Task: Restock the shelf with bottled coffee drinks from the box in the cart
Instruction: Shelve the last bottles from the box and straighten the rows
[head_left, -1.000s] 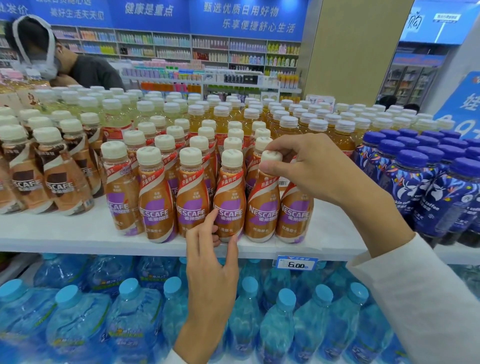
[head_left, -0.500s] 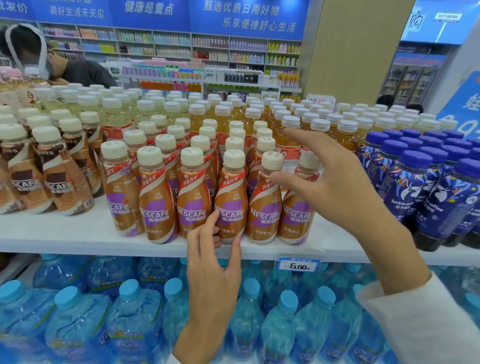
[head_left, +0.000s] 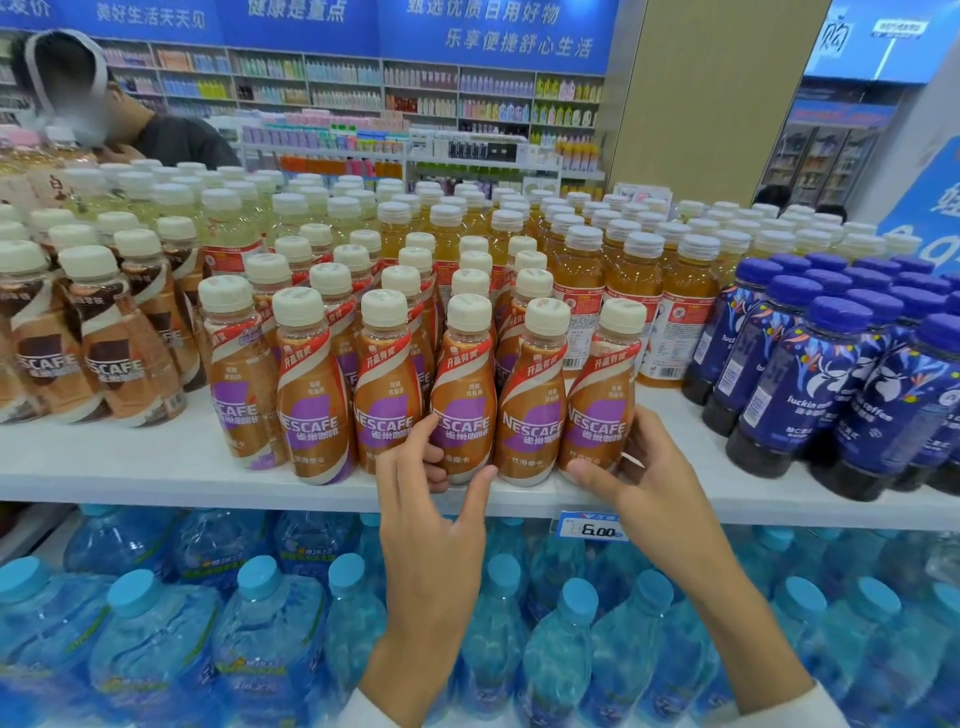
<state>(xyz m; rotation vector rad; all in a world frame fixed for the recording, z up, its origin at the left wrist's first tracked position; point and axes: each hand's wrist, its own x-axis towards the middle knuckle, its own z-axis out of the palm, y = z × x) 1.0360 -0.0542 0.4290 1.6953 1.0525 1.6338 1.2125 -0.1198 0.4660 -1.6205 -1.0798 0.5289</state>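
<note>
A front row of several orange-and-purple Nescafe coffee bottles (head_left: 311, 410) with cream caps stands upright on the white shelf (head_left: 130, 462), with more rows behind. My left hand (head_left: 431, 499) reaches up from below and grips the base of the fourth bottle (head_left: 462, 384), fingers on its left and thumb on its right. My right hand (head_left: 649, 478) holds the base of the rightmost bottle (head_left: 597, 395), thumb in front and fingers round its right side. The box and the cart are out of view.
Brown Nescafe bottles (head_left: 109, 353) stand to the left, dark blue coffee bottles (head_left: 831, 384) to the right, amber tea bottles (head_left: 634, 280) behind. A 6.00 price tag (head_left: 592, 527) hangs on the shelf edge. Blue water bottles (head_left: 260, 623) fill the level below. A person (head_left: 156, 135) stands at the back left.
My right hand dropped from the caps of the rightmost bottles to the base of the last one. My left hand stayed at the fourth bottle's base.
</note>
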